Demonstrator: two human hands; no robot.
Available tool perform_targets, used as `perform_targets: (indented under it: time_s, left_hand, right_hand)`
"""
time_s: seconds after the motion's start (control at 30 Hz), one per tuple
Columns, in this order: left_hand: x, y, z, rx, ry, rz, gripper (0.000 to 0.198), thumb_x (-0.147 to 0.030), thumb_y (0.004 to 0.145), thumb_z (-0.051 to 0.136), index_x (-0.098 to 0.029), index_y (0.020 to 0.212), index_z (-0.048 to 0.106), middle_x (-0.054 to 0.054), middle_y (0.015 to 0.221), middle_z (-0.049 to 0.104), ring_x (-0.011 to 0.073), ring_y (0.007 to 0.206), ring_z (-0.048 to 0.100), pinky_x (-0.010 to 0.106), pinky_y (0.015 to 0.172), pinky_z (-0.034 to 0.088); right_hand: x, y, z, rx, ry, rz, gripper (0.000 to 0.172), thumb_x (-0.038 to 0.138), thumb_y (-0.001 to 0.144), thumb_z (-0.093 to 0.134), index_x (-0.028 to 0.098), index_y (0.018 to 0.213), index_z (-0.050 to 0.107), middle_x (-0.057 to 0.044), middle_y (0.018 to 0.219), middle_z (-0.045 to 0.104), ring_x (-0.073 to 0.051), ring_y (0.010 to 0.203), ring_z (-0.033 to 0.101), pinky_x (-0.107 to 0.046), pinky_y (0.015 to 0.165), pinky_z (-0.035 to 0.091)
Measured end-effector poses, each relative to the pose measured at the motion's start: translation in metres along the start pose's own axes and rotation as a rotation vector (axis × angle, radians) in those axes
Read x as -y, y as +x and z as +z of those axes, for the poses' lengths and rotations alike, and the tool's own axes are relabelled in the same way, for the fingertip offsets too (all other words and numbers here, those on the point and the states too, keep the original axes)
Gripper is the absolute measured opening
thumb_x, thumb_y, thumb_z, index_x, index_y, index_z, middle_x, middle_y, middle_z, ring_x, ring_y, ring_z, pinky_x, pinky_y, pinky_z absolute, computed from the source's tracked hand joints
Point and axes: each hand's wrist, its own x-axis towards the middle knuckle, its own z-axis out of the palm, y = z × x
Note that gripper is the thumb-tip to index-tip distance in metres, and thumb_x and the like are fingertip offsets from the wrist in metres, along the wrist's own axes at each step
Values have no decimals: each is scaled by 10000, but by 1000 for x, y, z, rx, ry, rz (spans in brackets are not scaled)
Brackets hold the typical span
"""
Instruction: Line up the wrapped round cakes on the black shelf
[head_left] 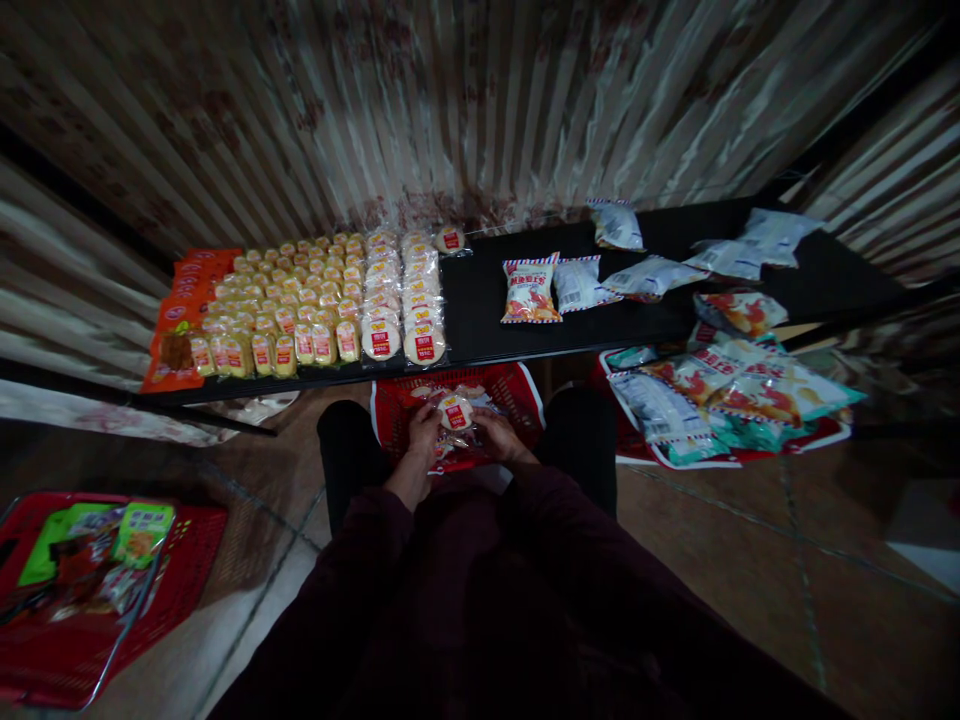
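My left hand (420,440) and my right hand (499,435) both grip a clear packet with a round cake and a red label (455,411), held over a red basket (517,385) between my knees. The fingers of both hands are curled round the packet's edges. Just beyond, on the low black shelf (480,300), rows of similar round cakes in clear wrap (397,300) lie next to several rows of smaller yellow packets (285,310).
Striped snack bags (531,290) and white pouches (652,275) lie on the shelf's right part. A heap of snack bags (712,395) fills a red tray at the right. Another red basket (187,580) with green packets stands at the bottom left on the tiled floor.
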Motion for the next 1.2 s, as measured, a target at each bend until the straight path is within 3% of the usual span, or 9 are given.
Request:
perform_targets:
  time_s: [0.23,0.4,0.57,0.8,0.93,1.1,1.2]
  left_hand:
    - [1,2,1,-5,25,-14,421,-112,703,672,-153,1116,603,13,699,666,93,551,602,221,589,494]
    - [3,-1,1,60,15,-50,499,-53,607,689,-149,1091,615,9,663,658,120,559,611,257,604,506]
    - [6,2,1,88,-4,23,557,6,526,679,-156,1056,620,18,736,664,132,604,625,272,628,503]
    - [17,9,1,-27,93,86,652,-25,542,736,-178,1153,565,60,861,668,148,654,636,276,626,499]
    - [23,8,3,-55,145,152,581,-60,584,735,-191,1124,564,66,913,660,138,671,633,257,628,492]
    - [24,8,5,-38,196,207,453,-52,595,709,-190,1007,579,31,828,646,127,658,618,236,620,482]
    - [23,10,6,-46,201,188,349,-81,607,717,-190,914,591,30,843,643,125,714,618,229,651,482]
  right_hand:
    - [1,-1,1,-23,98,71,334,323,625,657,235,941,595,23,682,667,-157,583,619,-284,561,509]
    - [1,0,0,-49,189,89,308,241,645,659,230,948,607,27,644,661,-143,535,603,-264,519,502]
    - [4,-1,2,-14,239,115,304,198,616,702,218,910,626,21,649,676,-129,534,608,-232,511,491]
    - [10,-9,4,53,277,141,377,150,610,701,223,973,631,12,719,704,-143,597,645,-252,582,519]
    - [11,-10,5,51,269,121,447,185,597,717,238,1031,621,26,699,692,-146,609,650,-257,606,518]
    - [10,-10,3,71,225,96,511,250,594,734,249,1095,632,16,771,713,-136,618,637,-244,596,503]
    - [6,-8,0,79,194,110,542,293,612,734,261,1142,622,12,792,717,-134,600,623,-255,589,498]
